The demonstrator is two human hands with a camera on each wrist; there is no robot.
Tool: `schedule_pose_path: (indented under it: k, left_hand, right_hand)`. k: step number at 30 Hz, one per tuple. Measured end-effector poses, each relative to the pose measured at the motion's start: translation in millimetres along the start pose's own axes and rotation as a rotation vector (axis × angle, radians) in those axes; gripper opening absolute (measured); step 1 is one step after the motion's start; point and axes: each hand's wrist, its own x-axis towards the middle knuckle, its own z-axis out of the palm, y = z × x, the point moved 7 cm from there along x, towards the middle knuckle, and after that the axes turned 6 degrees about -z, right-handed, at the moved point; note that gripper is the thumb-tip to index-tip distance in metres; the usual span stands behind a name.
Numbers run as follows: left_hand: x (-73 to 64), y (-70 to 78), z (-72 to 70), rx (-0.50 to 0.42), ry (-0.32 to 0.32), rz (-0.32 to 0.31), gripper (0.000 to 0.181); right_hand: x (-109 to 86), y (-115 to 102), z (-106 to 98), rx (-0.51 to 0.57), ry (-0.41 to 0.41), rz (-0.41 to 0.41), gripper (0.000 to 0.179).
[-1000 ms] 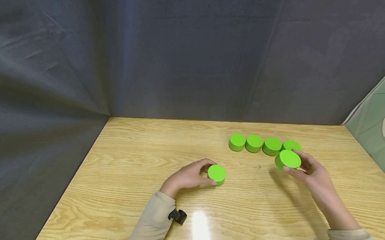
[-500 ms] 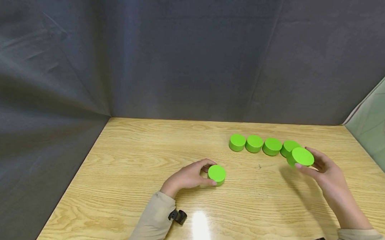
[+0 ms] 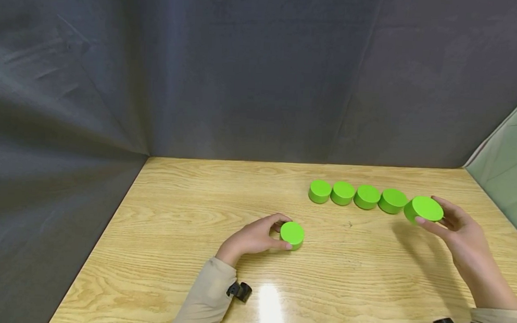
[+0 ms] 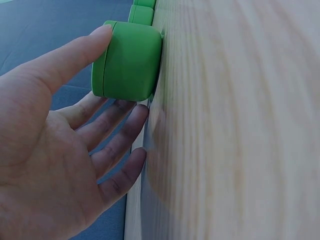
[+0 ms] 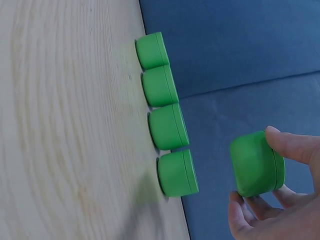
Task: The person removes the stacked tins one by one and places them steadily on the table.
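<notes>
My left hand (image 3: 257,237) holds a small round green lidded container (image 3: 292,233) low at the table. The thumb (image 4: 70,60) lies against its lid edge, and the other fingers are on its far side. Off to the right, my right hand (image 3: 467,238) pinches a second green container (image 5: 255,164) between thumb and fingers. It is lifted off the table and tilted, with a shadow below. Several matching containers (image 3: 367,197) stand upright in a row toward the back; the raised one is just past the row's right end (image 3: 392,201).
The wooden table (image 3: 188,192) ends at a dark grey cloth (image 3: 253,84) behind and on the left. A pale green patterned panel (image 3: 510,158) borders the right side. Light glares off the table (image 3: 271,306) near the front.
My right hand has carried its container to the right, out from in front of the row's last container, which now shows whole. The left hand and its container have stayed in place.
</notes>
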Motion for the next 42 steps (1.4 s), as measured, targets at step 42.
schedule_pose_path:
  k: [42]
  left_hand:
    - [0.0,-0.6,-0.2,0.005,0.011,-0.018,0.055]
  right_hand:
    - [26.6,46.3,-15.4,-0.064,-0.021,0.108,0.067]
